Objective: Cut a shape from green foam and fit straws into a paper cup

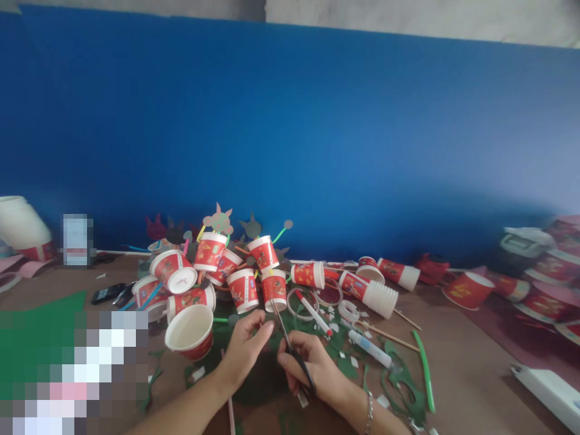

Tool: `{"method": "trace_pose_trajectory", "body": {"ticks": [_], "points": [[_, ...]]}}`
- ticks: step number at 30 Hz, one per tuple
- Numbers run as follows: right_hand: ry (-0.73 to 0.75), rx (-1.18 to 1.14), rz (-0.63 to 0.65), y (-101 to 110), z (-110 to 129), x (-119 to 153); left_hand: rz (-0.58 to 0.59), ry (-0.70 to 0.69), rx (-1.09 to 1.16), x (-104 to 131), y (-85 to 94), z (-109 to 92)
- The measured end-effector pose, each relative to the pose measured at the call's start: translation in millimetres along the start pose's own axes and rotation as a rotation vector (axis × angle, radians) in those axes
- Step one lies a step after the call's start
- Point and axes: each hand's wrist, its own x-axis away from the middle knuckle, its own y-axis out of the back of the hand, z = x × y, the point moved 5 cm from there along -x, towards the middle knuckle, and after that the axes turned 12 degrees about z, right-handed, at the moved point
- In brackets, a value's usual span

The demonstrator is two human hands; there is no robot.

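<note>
My right hand (312,365) is wrapped round the black handles of a pair of scissors (283,329), its blades pointing up and away from me. Just left of the blades, my left hand (247,347) pinches a small dark piece of paper (270,316), mostly hidden by the fingers. Right behind the scissor tips stands a red-and-white paper cup (274,284). A wide paper cup (189,332) sits left of my left hand. Under both hands lies dark green paper (258,386) with white scraps about it.
Piled paper cups (211,251) with straws and animal-shaped cutouts stand behind my hands. To the right lie a red-capped marker (313,311), a glue tube (369,348), tape rolls (348,311), a green straw (423,371) and nested cups (369,294). A blue partition (290,139) rises behind the table.
</note>
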Motion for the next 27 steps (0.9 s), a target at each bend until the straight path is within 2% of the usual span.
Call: {"method": "trace_pose_trajectory", "body": {"ticks": [4,21,27], "points": [[0.009,0.007,0.009,0.5,0.5,0.9,0.031,0.000,0.002,-1.1,-0.6,1.2],[0.013,0.024,0.007,1.6,-4.1,-0.6,-0.053,0.012,0.013,1.6,1.8,3.0],[0.004,0.011,0.011,1.6,-4.5,-0.2,-0.041,0.018,0.025,0.9,0.6,-0.3]]}}
